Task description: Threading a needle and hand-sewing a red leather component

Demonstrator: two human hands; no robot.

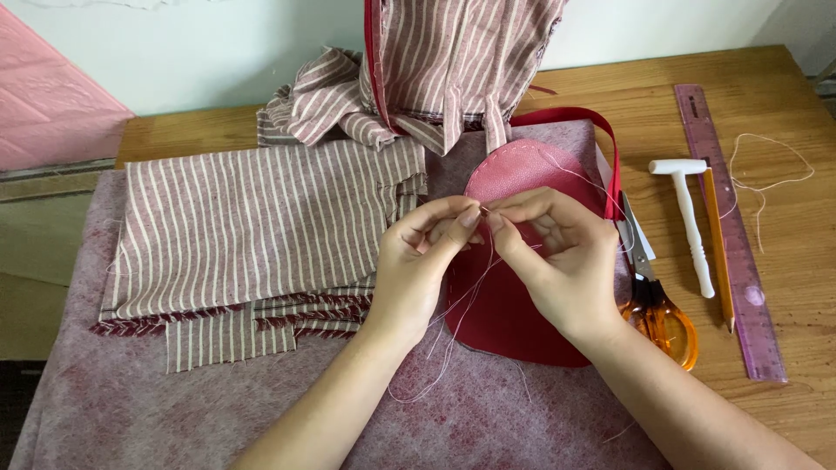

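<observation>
My left hand (418, 261) and my right hand (557, 257) meet fingertip to fingertip above a red oval leather piece (496, 322). Between the fingertips sits a small needle (484, 211), pinched by the thumb and forefinger of each hand. White thread (453, 326) trails down from the fingers over the red piece and loops onto the grey-pink felt mat (174, 409). A pink leather oval (522, 170) with white stitching along its edge lies just behind my hands. A red ribbon strap (570, 115) arcs above it.
Folded striped cloth (252, 226) lies left of my hands, with more striped fabric (453, 61) piled behind. Orange-handled scissors (657, 309), a white small hammer (688, 218), a pencil (718, 252), a purple ruler (727, 226) and loose thread (771, 174) lie on the wooden table (801, 287) at right.
</observation>
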